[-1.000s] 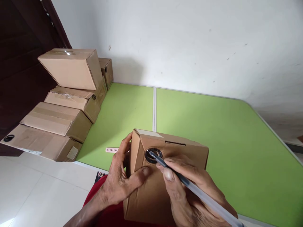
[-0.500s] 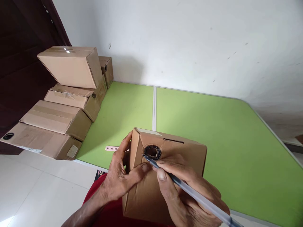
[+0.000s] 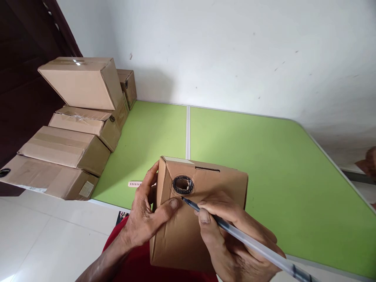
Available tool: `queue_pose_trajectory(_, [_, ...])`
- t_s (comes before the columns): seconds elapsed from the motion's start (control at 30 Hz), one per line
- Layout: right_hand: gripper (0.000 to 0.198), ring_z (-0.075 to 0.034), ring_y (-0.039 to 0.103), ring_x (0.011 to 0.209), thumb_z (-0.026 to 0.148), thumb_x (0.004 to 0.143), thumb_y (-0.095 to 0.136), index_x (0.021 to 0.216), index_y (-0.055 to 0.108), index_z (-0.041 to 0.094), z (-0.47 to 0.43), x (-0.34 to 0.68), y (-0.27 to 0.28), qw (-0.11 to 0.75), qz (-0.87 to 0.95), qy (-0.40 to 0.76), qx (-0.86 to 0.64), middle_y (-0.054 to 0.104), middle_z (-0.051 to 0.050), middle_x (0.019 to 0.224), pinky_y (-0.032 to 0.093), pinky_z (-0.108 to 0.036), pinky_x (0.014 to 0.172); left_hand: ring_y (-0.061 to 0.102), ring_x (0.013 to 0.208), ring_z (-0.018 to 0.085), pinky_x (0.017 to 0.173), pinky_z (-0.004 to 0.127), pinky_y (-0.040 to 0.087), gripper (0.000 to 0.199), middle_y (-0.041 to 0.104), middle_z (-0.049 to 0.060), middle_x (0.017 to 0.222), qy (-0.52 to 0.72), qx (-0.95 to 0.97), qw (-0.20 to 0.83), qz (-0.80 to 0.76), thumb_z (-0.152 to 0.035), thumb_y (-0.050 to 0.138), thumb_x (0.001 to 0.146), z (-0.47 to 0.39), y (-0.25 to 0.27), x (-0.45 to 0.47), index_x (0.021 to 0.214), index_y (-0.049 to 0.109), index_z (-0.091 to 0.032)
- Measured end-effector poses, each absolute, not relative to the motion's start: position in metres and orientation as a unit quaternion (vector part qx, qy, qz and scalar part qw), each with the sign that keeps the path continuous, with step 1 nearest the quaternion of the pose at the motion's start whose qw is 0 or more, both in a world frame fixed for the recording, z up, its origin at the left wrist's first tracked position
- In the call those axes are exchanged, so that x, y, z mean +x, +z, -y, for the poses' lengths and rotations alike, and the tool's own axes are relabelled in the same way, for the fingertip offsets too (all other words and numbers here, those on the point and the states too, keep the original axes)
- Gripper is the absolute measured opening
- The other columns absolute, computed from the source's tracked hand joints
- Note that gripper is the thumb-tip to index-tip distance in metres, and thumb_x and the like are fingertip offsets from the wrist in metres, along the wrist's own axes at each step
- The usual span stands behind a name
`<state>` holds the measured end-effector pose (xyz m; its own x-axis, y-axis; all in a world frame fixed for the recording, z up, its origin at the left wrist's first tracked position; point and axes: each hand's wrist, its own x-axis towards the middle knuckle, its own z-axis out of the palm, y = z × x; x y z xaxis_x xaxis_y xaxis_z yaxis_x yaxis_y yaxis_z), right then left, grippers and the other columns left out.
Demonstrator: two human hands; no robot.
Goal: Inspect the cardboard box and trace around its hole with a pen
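A brown cardboard box [image 3: 188, 235] is tilted toward me over the table's near edge. Near its upper left corner is a ragged hole with a thick black ring [image 3: 175, 185] drawn round it, and thin pen lines circle that. My left hand [image 3: 149, 213] grips the box's left side, thumb on the front face, fingers behind the edge. A pen [image 3: 249, 239] with a clear barrel is pinched in my right hand [image 3: 235, 235]; its tip is just below the ring, at or very near the cardboard. A narrow slot [image 3: 207, 169] shows along the top edge.
Several cardboard boxes [image 3: 61, 147] are stacked on the table's left side. A pink strap [image 3: 134, 183] lies on the green table [image 3: 264, 164] behind my left hand. Part of another person [image 3: 368, 162] shows at the right edge. A white wall stands behind.
The pen tip has gone from the left of the black ring to just below it. More of the thin outline shows. The view has shifted slightly, and a person's part has appeared at right.
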<state>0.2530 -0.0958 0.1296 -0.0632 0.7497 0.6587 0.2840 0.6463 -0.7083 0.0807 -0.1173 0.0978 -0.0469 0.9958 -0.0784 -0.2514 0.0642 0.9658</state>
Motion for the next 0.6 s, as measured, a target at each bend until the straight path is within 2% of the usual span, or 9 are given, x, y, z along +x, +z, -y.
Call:
queue_pose_trajectory(0.13, [0.015, -0.009, 0.069, 0.067, 0.006, 0.094, 0.071, 0.096, 0.072, 0.020, 0.096, 0.256, 0.130, 0.582, 0.688, 0.187, -0.391, 0.074, 0.003, 0.080, 0.054, -0.020, 0.059, 0.073, 0.131, 0.036, 0.102, 0.045, 0.064, 0.080, 0.066, 0.016, 0.159, 0.553, 0.389, 0.569, -0.468, -0.046, 0.088, 0.094, 0.117, 0.098, 0.081, 0.164, 0.055, -0.027])
queue_pose_trajectory(0.23, [0.014, -0.008, 0.066, 0.060, 0.007, 0.096, 0.070, 0.094, 0.072, 0.021, 0.097, 0.256, 0.128, 0.588, 0.672, 0.170, -0.417, 0.071, 0.004, 0.075, 0.049, -0.020, 0.051, 0.071, 0.135, 0.039, 0.106, 0.049, 0.063, 0.079, 0.066, 0.016, 0.158, 0.552, 0.390, 0.572, -0.464, -0.046, 0.088, 0.094, 0.117, 0.097, 0.081, 0.163, 0.055, -0.026])
queue_pose_trajectory(0.37, [0.012, -0.004, 0.051, 0.044, 0.008, 0.096, 0.072, 0.096, 0.074, 0.020, 0.096, 0.257, 0.125, 0.588, 0.662, 0.147, -0.440, 0.070, 0.005, 0.074, 0.037, -0.021, 0.039, 0.070, 0.137, 0.039, 0.110, 0.050, 0.062, 0.081, 0.066, 0.016, 0.159, 0.555, 0.388, 0.572, -0.463, -0.046, 0.089, 0.094, 0.117, 0.097, 0.081, 0.164, 0.055, -0.027])
queue_pose_trajectory(0.43, [0.013, -0.004, 0.051, 0.044, 0.007, 0.095, 0.073, 0.096, 0.075, 0.019, 0.095, 0.257, 0.123, 0.598, 0.654, 0.136, -0.443, 0.071, 0.005, 0.074, 0.039, -0.020, 0.040, 0.071, 0.135, 0.039, 0.105, 0.048, 0.064, 0.081, 0.067, 0.015, 0.158, 0.557, 0.384, 0.573, -0.462, -0.046, 0.089, 0.094, 0.116, 0.097, 0.082, 0.164, 0.055, -0.027])
queue_pose_trajectory(0.53, [0.014, -0.009, 0.063, 0.054, 0.006, 0.093, 0.075, 0.097, 0.077, 0.019, 0.093, 0.254, 0.120, 0.626, 0.631, 0.121, -0.442, 0.073, 0.003, 0.075, 0.048, -0.021, 0.047, 0.074, 0.130, 0.038, 0.098, 0.046, 0.067, 0.082, 0.069, 0.015, 0.156, 0.559, 0.378, 0.585, -0.450, -0.046, 0.088, 0.095, 0.115, 0.098, 0.083, 0.166, 0.053, -0.028])
queue_pose_trajectory(0.6, [0.015, -0.013, 0.068, 0.059, 0.006, 0.092, 0.078, 0.097, 0.078, 0.020, 0.092, 0.253, 0.118, 0.638, 0.622, 0.115, -0.439, 0.075, 0.001, 0.077, 0.053, -0.023, 0.051, 0.073, 0.132, 0.038, 0.100, 0.046, 0.066, 0.082, 0.069, 0.015, 0.157, 0.557, 0.380, 0.585, -0.451, -0.046, 0.088, 0.095, 0.115, 0.098, 0.083, 0.167, 0.052, -0.028])
